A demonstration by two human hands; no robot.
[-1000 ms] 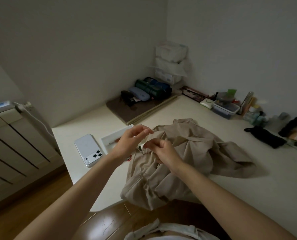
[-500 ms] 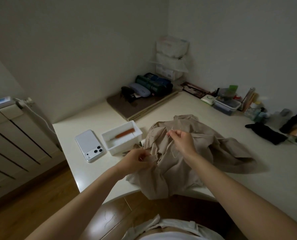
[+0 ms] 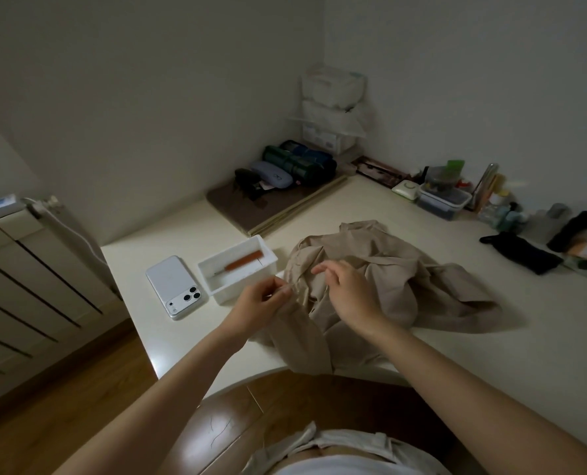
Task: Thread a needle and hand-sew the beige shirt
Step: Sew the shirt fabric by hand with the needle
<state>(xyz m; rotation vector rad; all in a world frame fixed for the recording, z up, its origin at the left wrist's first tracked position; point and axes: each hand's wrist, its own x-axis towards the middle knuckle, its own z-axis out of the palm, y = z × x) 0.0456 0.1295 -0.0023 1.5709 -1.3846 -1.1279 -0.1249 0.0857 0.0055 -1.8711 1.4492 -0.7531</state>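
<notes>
White phone (image 3: 175, 286) and white tray (image 3: 244, 284) with an orange-handled tool (image 3: 243, 260) inside sit at the left of the worktop (image 3: 524, 320), untouched. Left hand (image 3: 259, 303): grip closed, thumb and forefinger pinching an edge of the beige shirt (image 3: 405, 269). The shirt lies crumpled mid-worktop, with part hanging over the near edge. Right hand (image 3: 348, 293) hovers over the shirt just beside the left, fingers curled and tips motion-blurred; cannot tell whether its grip holds anything.

Judgement: sewing stage, probably mid-stitch, threading likely done, but no finished seam shows. Needle and thread are too small to make out, and the stitch site is lost in the folds. Far-right clutter is blurred, and the forearms are cut off by the frame.
</notes>
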